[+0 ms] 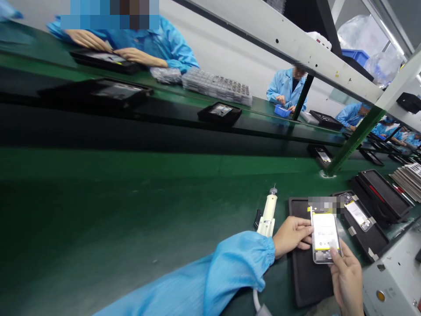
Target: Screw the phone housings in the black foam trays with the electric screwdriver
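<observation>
Phone (325, 232): one, back off, white battery showing, held over the black tray (309, 281); top end blurred out.
Left hand (291, 235): grasping the phone's left edge.
Right hand (347, 274): gripping the phone's lower right corner, thumb on top.
Screwdriver (269, 213): one, just left of the tray, partly behind the blue sleeve (240, 259).
Second tray (371, 239): just right of the tray, bearing another phone (358, 215).
Stacked trays (383, 197): farther right of the tray; number unclear.
Control box (393, 281): one, right of the tray.
Post (357, 138): one, green, slanting beyond the tray, hiding part of the belt (177, 109).
Co-workers: at least three beyond the tray, across the belt; others too small to count.
Table (131, 228): green, shiny, under the tray.
Wall (226, 48): pale, far beyond the tray.
</observation>
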A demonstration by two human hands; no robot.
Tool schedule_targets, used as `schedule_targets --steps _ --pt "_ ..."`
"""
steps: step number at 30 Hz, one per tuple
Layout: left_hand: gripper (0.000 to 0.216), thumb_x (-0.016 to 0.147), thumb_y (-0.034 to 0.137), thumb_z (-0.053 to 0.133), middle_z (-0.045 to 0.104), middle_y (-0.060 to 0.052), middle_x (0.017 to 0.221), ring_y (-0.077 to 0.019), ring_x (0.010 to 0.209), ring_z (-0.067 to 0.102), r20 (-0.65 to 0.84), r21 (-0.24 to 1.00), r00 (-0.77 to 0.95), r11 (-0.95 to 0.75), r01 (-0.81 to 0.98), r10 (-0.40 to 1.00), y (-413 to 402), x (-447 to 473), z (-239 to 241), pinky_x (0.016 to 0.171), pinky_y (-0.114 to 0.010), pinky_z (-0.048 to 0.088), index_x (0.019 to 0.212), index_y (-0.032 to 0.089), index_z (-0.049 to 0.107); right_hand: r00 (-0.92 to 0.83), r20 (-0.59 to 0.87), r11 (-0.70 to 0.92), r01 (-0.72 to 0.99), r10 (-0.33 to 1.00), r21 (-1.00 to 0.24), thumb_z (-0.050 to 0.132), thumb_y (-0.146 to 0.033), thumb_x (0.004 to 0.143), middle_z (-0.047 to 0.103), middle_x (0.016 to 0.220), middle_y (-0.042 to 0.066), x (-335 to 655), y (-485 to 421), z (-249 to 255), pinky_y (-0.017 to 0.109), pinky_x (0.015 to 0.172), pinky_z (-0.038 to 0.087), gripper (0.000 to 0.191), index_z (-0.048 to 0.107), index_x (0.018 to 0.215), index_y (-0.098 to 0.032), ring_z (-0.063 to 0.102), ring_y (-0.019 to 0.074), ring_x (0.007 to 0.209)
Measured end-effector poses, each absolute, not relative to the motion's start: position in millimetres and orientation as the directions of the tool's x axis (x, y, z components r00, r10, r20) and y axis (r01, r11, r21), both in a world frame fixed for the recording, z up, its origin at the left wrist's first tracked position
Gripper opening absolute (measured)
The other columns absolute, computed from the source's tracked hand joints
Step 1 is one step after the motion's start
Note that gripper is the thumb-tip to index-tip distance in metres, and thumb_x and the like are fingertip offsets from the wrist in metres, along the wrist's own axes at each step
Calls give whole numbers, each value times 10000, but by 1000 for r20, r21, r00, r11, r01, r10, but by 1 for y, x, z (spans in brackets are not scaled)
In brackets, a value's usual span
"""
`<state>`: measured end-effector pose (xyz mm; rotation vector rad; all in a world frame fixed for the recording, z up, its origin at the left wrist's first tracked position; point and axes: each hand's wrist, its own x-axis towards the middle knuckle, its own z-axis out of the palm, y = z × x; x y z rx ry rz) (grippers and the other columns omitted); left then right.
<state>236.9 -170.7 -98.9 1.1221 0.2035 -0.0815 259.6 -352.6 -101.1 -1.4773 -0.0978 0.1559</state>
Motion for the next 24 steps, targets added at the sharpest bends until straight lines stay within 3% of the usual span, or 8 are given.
schedule_targets --steps 2,5,8,10,14,17,21,24 --pt "506 722 397 774 695 -164 1046 -236 902 700 -216 879 969 456 140 118 -172 238 -102 610 -246 581 1100 91 635 970 240 -264 240 30 -934 679 -500 779 686 1116 150 259 -357 -105 388 811 541 526 666 1165 -143 656 322 1006" --pt "379 787 338 716 671 -166 1087 -226 933 691 -216 882 949 463 89 230 -173 240 -103 604 -237 582 1066 99 623 771 621 -638 550 141 -539 448 -432 939 666 1149 180 254 -352 -118 367 804 533 472 645 1194 -87 667 306 996" --pt "274 813 292 671 685 -147 1016 -185 776 694 -188 899 936 436 42 297 -172 242 -101 557 -244 570 1001 97 635 604 652 -647 730 459 -221 353 -350 989 628 1226 167 246 -344 -131 411 894 513 434 609 1232 -97 623 291 1106" --pt "263 808 292 658 690 -135 963 -179 715 674 -162 913 927 407 12 337 -170 242 -98 513 -251 550 982 95 645 577 561 -612 776 593 -151 392 -412 978 573 1306 162 245 -349 -136 503 974 462 441 587 1255 -129 551 309 1207" --pt "295 746 269 704 688 -123 1029 -226 948 649 -119 933 900 356 -43 420 -162 228 -88 772 -326 563 998 120 667 734 551 -777 588 397 -224 321 -606 939 543 1318 216 264 -391 -151 652 943 413 633 624 1196 -112 488 408 1248" --pt "481 723 276 726 569 -119 1323 -247 1285 470 -229 891 888 454 25 399 -161 196 -80 1088 -395 365 1177 176 603 824 457 -818 496 336 -292 270 -709 890 633 1194 203 279 -417 -165 585 845 497 738 703 1066 -137 568 423 1148" --pt "717 732 366 723 324 -151 1518 -294 1393 312 -476 724 865 629 284 158 -168 152 -74 1023 -506 400 1357 207 409 885 442 -797 368 143 -479 313 -711 874 706 1004 198 270 -414 -163 457 771 550 727 712 1003 -118 682 356 934" --pt "920 651 422 806 279 -204 1521 -313 1359 351 -449 738 874 629 246 185 -173 138 -72 943 -438 473 1399 161 338 926 367 -693 207 -90 -691 479 -625 864 732 827 130 254 -404 -140 346 657 569 552 696 1028 -144 706 295 790"
